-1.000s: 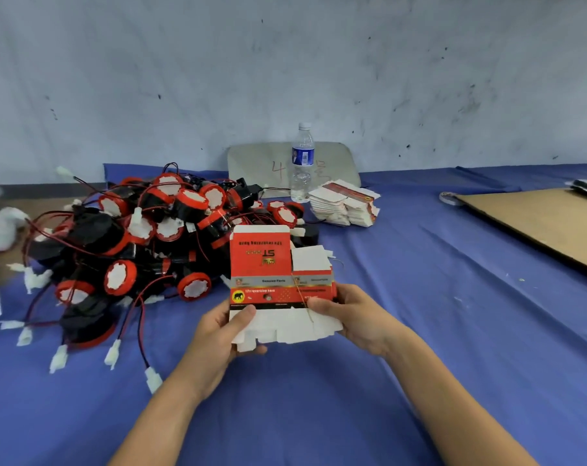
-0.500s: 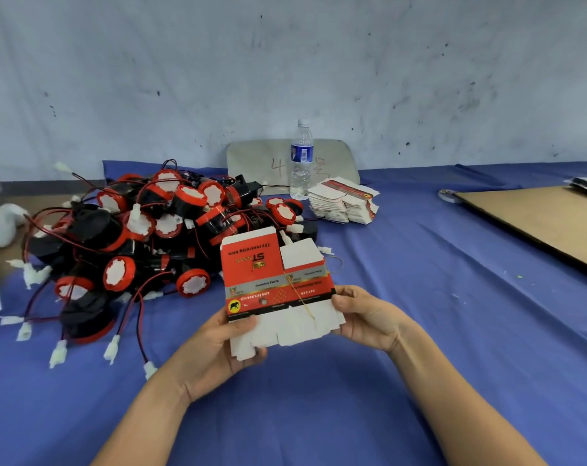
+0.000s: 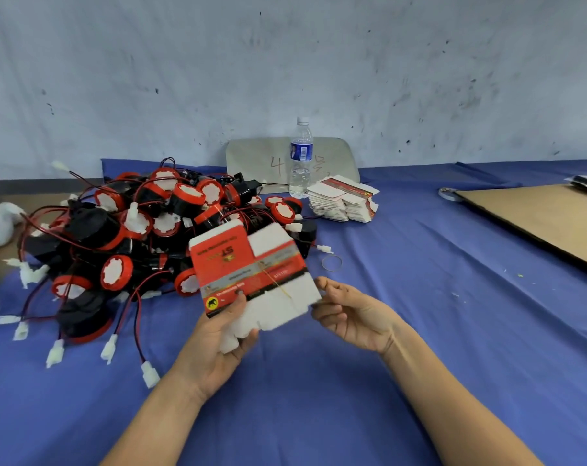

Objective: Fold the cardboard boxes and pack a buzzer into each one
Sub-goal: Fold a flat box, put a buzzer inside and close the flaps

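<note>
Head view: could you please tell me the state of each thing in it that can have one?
Box bundle: flat, unfolded, banded, held tilted above the blue cloth.
Left hand: grips bundle's lower left corner.
Right hand: seems to pinch bundle's right corner.
Buzzers: heaped loose, unpacked.
Spare boxes: flat, stacked on cloth.
Water bottle: upright, capped.
Loose rubber band: lying on cloth.

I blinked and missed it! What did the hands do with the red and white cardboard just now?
The flat box bundle tipped, its top leaning left. The left hand keeps gripping its lower corner; the right hand slid back to the right edge, and whether it still pinches is unclear. Buzzer pile, water bottle and spare box stack stayed put.
</note>
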`<state>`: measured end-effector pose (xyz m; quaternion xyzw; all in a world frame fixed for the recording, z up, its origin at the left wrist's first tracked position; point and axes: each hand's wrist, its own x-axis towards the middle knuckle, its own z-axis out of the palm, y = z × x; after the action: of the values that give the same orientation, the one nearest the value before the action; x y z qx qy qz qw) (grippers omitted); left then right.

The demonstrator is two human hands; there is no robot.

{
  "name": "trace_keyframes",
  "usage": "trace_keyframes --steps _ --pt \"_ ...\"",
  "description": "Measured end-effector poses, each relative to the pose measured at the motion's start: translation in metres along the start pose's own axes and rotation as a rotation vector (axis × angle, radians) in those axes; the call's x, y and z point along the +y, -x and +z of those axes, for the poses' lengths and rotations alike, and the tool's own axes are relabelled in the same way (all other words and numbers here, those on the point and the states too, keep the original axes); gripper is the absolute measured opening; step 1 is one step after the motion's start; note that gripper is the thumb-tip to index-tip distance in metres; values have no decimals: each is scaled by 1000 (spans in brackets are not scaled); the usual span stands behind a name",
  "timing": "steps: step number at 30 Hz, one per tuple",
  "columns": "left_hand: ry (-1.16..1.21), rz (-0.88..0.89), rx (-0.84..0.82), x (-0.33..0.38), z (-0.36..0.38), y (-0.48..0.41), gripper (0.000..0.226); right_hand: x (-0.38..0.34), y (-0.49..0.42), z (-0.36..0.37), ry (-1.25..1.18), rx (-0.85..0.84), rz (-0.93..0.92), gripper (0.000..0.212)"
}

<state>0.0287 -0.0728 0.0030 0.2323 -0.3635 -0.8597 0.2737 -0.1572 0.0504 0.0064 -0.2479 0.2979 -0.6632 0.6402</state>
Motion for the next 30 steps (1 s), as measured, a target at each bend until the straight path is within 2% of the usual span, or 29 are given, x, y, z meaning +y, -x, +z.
trace_keyframes --steps 2,6,11,15,18,22,24,27,28,30 --pt "77 29 45 5 -2 -1 28 -4 3 -1 31 42 22 37" --pt "105 61 57 1 1 0 33 1 3 6 325 107 178 19" --pt "116 142 92 2 1 -2 32 2 3 11 350 70 205 15" --pt "49 181 76 5 -5 -3 30 -6 5 9 217 201 82 16" --pt "-137 182 21 6 -6 -3 30 -13 5 6 4 339 -64 15" --pt "-437 115 -98 3 -9 2 29 -23 6 3 -261 415 -237 18" --pt "-558 83 -166 1 -8 4 32 -25 8 2 -284 387 -290 23" --pt "-672 95 -233 4 -10 6 35 -28 13 4 -310 201 -381 50" --pt "-696 109 -250 5 -10 6 36 -30 14 3 -332 161 -427 49" --pt "-724 132 -268 5 -11 8 35 -36 15 0 -387 232 -544 25"
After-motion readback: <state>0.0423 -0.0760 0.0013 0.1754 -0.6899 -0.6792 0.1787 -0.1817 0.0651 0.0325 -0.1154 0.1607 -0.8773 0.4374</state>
